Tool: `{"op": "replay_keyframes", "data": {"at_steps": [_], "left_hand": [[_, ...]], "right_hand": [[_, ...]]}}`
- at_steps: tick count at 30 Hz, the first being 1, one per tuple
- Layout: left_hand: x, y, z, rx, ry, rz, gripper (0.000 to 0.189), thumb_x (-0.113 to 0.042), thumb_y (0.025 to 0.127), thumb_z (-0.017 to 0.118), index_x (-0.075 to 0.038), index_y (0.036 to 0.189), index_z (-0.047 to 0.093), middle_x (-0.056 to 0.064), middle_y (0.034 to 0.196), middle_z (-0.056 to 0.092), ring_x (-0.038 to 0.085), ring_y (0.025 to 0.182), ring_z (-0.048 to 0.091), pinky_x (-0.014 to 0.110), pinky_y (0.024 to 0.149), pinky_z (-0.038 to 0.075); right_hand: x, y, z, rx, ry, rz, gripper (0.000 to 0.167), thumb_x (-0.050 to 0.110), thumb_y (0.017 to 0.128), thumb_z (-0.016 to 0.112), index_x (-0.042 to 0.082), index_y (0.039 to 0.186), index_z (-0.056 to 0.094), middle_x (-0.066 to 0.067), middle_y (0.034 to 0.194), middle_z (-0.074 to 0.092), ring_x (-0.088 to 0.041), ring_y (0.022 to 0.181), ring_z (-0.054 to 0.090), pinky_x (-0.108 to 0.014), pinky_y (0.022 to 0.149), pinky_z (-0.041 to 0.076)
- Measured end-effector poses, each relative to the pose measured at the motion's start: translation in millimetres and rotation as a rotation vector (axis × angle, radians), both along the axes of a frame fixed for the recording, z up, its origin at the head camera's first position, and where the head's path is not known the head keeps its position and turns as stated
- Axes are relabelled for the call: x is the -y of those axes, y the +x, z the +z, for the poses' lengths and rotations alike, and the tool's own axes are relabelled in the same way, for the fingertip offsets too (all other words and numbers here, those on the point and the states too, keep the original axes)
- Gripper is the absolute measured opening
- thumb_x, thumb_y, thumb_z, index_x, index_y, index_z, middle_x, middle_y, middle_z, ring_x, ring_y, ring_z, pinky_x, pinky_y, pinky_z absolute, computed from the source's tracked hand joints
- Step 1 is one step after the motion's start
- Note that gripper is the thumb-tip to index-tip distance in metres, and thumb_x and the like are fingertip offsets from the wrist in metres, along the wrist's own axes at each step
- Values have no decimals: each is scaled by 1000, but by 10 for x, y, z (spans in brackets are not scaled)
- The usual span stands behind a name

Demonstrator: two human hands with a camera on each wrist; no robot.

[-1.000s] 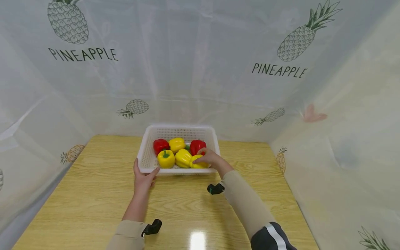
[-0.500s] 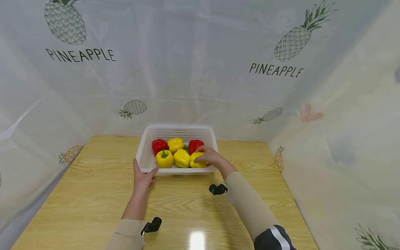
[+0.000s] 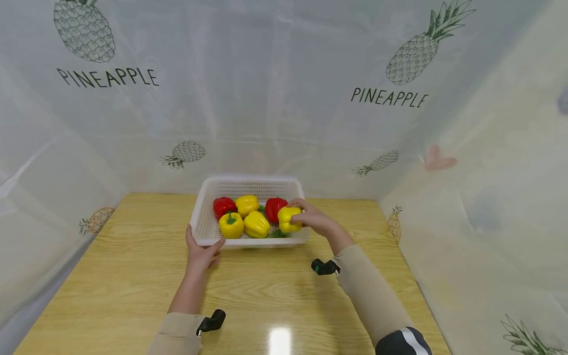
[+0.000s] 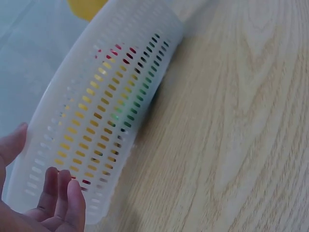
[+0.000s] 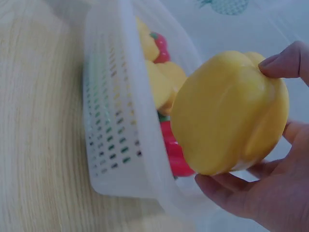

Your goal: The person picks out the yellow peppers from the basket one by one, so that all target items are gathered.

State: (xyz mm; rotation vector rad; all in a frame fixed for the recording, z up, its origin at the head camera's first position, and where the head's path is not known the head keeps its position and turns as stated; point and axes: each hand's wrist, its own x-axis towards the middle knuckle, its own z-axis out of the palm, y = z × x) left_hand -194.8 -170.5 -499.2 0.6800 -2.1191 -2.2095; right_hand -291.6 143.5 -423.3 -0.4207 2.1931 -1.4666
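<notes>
A yellow wood-grain surface (image 3: pixel 257 291) extends on the near side of both hands, its side edge well apart from the right hand (image 3: pixel 316 218). The white perforated plastic basket (image 3: pixel 262 242) has its near rim running between them. Thumb and fingers spread to its width, the right hand grips a glossy yellow bell pepper (image 3: pixel 287 220); the left hand (image 3: pixel 201 256) holds the basket's corner.
</notes>
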Motion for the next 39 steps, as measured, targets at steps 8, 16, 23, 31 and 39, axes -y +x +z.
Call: {"op": "replay_keyframes", "data": {"at_steps": [8,16,23,31,39], "left_hand": [[26,-5,-34,-3,-15,-3,117,-22,87,76,-43,150,-19,21,133,45,20,72,60,34,65,55],[54,-17,-55,5,-39,-2,116,-24,87,76,-42,150,-18,20,126,49,23,75,61,37,66,56],[46,-10,-50,13,-57,3,116,-25,87,76,-41,151,-19,20,122,50,21,74,61,34,65,56],[32,-25,-68,9,-60,-5,114,-23,87,76,-43,151,-17,20,125,50,20,75,59,36,66,56],[52,8,-54,15,-63,2,114,-26,86,77,-43,151,-15,20,133,47,26,83,60,38,71,55]], "right_hand": [[-203,7,58,-4,-40,21,76,4,77,63,8,145,31,-16,135,40,-31,109,46,-42,93,42],[-442,14,55,-40,-19,60,93,-7,74,67,16,153,25,-16,145,32,-34,111,45,-41,89,45],[-648,-12,8,-64,-8,80,103,-10,71,74,16,156,22,-15,149,30,-36,123,39,-50,99,38],[-864,-66,-108,-27,-62,-5,97,-12,75,72,18,153,24,-17,149,26,-39,128,34,-48,96,41],[-972,-140,-307,-52,-94,-97,97,-17,77,68,16,155,20,-14,156,15,-47,135,27,-53,96,41]]}}
